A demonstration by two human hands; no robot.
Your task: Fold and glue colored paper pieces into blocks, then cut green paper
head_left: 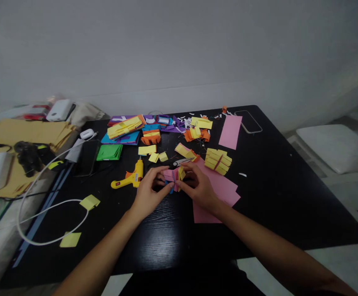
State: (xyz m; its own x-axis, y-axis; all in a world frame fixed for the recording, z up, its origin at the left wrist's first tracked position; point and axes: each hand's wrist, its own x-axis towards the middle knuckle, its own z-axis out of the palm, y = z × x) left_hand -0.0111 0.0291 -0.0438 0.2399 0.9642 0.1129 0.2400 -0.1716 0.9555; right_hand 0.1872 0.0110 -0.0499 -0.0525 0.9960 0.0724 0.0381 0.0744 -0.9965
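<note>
Between my two hands is a small folded paper piece in pink, yellow and blue, held just above the black table. My left hand pinches its left side, thumb at the front. From the right, my right hand grips the yellow side with thumb and fingers. Parts of the piece are hidden behind the fingers. Right behind it lie scissors, partly covered by my hands. A yellow glue gun rests left of my left hand. Pink paper sheets lie under and beside my right hand.
A yellow slitted paper piece lies at the right, near a pink sheet and a phone. Green paper, a dark phone and a looping white cable are at the left. Coloured scraps cover the back.
</note>
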